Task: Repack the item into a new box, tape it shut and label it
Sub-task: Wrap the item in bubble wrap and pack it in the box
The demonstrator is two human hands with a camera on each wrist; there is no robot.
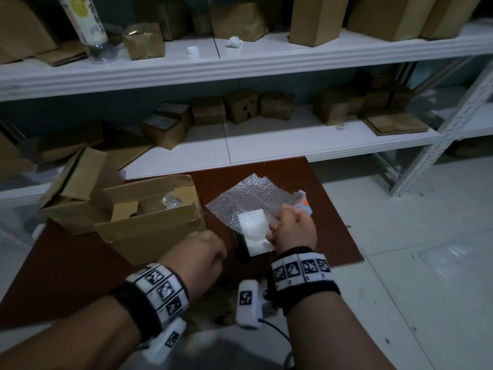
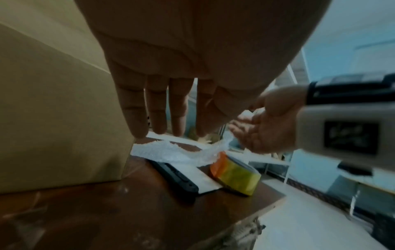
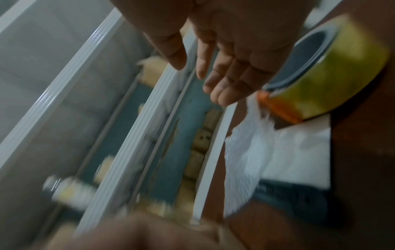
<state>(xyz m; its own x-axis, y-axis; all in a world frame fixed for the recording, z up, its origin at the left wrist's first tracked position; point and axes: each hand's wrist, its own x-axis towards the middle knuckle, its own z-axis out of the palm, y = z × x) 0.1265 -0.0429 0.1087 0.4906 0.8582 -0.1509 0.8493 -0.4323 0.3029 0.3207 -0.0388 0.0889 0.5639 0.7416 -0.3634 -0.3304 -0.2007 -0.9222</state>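
Shelving backing brown table (image 1: 333, 209); beside open box (image 1: 149, 231), right hand (image 1: 290, 228) is reaching, fingers (image 3: 226, 84) loosely spread and empty, over bubble wrap (image 1: 248, 201), likely for cushioning; left hand (image 1: 197, 260) is idling, fingers straight, empty.

you're working in dim, bluish light — the head view is dark toward its corners, and the white shelves (image 1: 240, 62) catch the most light and bow at the wide-angle edges. your right wrist view is smeared with motion blur, the shelving streaked. in the left wrist view the palm (image 2: 192, 42) looms dark and soft — the picture is grainy throughout.
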